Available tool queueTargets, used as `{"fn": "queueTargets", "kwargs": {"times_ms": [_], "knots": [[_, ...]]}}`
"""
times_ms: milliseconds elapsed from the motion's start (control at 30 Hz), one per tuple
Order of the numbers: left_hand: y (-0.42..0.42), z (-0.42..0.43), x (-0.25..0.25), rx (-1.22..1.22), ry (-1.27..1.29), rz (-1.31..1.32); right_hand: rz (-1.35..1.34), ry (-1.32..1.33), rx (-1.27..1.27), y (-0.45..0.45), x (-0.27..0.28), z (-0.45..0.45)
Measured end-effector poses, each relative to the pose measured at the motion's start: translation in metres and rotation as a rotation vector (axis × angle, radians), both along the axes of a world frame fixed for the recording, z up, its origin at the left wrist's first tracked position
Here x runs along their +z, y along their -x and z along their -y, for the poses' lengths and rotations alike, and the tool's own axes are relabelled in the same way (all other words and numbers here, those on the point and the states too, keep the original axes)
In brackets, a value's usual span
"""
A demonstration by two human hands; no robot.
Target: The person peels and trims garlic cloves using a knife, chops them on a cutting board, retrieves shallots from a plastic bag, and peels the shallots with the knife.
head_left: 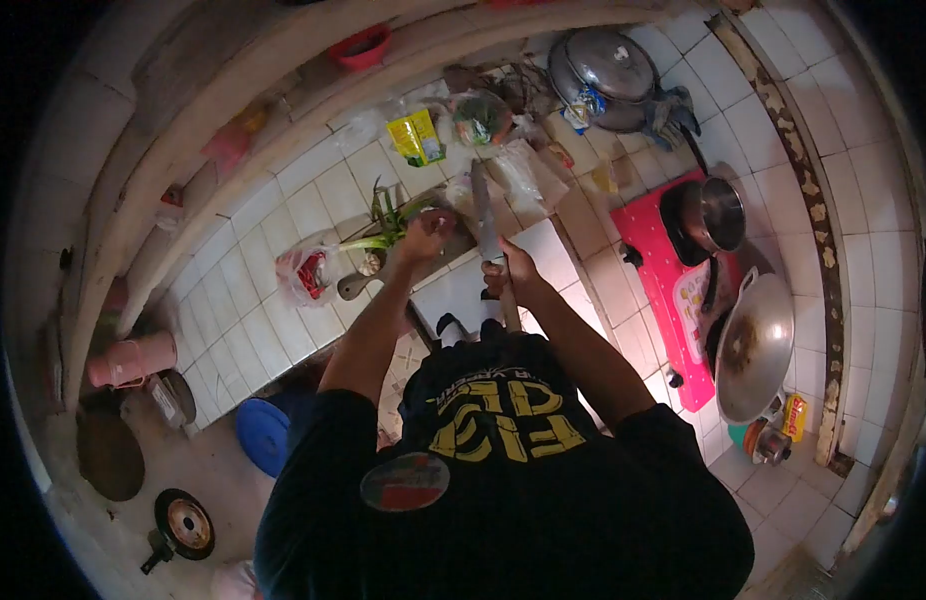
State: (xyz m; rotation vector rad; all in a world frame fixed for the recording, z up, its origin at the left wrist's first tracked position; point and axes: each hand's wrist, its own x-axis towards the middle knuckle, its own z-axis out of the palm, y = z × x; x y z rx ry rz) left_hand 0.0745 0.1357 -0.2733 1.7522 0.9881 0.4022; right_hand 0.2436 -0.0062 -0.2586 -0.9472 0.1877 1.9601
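Note:
In the head view my right hand is closed round the handle of a large knife, its blade pointing away from me. My left hand is over the wooden cutting board, fingers closed; a small pale bit shows at them, too small to name. Green onions lie beside my left hand, their white ends toward the left. Near the board's handle sits what looks like a garlic bulb. Left of it is a clear plastic bag of red chilies.
A yellow packet, a bag of vegetables and a clear plastic bag lie at the back of the tiled counter. A lidded pot stands behind them. To the right, a pink stove carries a saucepan and a wok.

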Motion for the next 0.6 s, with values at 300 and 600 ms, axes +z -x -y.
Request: {"fn": "queueTargets", "kwargs": {"times_ms": [300,600], "knots": [[-0.028,0.026,0.045,0.212,0.488,0.203,0.084,-0.093,0.005,0.007,0.017,-0.008],[-0.026,0.023,0.030,0.260,0.505,0.183,0.207,-0.113,0.034,0.016,0.017,-0.008]]}}
